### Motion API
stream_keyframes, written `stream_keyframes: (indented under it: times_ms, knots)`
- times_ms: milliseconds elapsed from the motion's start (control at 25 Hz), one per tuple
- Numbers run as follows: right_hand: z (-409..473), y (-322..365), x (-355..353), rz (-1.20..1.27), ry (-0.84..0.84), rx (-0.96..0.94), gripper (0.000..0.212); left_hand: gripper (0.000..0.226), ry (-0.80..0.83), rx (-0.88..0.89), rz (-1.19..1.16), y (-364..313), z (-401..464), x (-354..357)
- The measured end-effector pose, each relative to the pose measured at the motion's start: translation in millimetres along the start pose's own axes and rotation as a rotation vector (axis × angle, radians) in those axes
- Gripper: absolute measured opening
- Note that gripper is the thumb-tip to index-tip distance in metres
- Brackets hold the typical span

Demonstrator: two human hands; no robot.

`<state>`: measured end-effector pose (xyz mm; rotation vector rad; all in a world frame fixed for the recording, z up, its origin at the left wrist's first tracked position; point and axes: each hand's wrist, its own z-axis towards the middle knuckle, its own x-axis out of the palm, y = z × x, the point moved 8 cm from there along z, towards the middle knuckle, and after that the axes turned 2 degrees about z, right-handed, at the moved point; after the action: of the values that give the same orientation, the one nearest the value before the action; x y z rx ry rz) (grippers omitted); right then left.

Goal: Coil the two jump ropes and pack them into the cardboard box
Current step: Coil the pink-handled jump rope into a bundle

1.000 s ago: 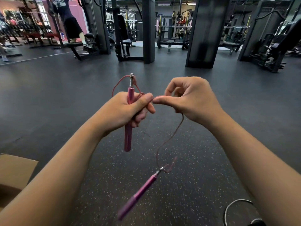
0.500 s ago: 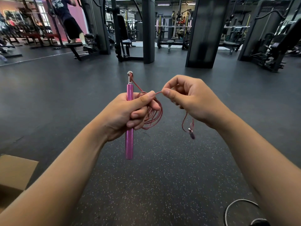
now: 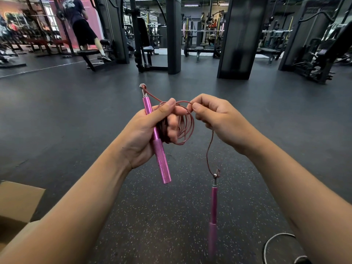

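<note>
Fingers (image 3: 172, 122) of the left hand (image 3: 150, 134) curl round one pink handle (image 3: 157, 141) and the coil (image 3: 185, 124) of thin red cord gathered against it; the right hand (image 3: 219, 119) pinches the cord between thumb and forefinger just beside that coil.

The dark gym floor (image 3: 57, 111) fills most of the view. The cardboard box (image 3: 17, 204) lies open at the lower left, cut off by the frame edge, its inside not visible. The first rope looks nearly coiled: only a short tail hangs from the right hand, ending in the second pink handle (image 3: 213, 220), blurred and dangling. Packing is not yet done. The pale loop (image 3: 276, 242) at the lower right may be the second rope, uncoiled, but it is mostly cut off.
</note>
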<state>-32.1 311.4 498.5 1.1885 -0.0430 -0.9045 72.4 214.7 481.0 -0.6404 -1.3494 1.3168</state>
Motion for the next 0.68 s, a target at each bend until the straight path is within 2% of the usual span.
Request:
stream_keyframes:
  times_ms: [160, 280, 360, 440, 520, 680]
  knots:
    - [-2.4, -4.6, 1.5, 0.147, -0.05, -0.033, 0.016, 0.032, 0.113, -0.035, -0.331, -3.6, -2.8, 16.3]
    - [-8.1, -24.7, 16.6, 0.107, 0.016, 0.08, 0.024, 0.025, -0.012, 0.056, -0.489, -11.9, 0.4, 15.2]
    - [-14.5, -37.3, 32.3, 0.004, 0.146, 0.158, 0.027, 0.027, -0.076, 0.164, -0.462, -21.8, 2.7, 6.7]
    - [-19.4, -36.4, 46.3, -0.039, 0.271, 0.177, 0.023, 0.027, -0.13, 0.278, -0.173, -32.9, 2.1, -5.0]
    - [-19.4, -24.6, 51.4, -0.11, 0.338, 0.144, 0.021, 0.026, -0.186, 0.345, 0.266, -35.3, -0.6, -10.1]
    - [-15.6, -0.4, 57.5, -0.435, 0.407, -0.024, 0.028, 0.024, -0.153, 0.393, 0.836, -19.7, -1.9, -3.6]
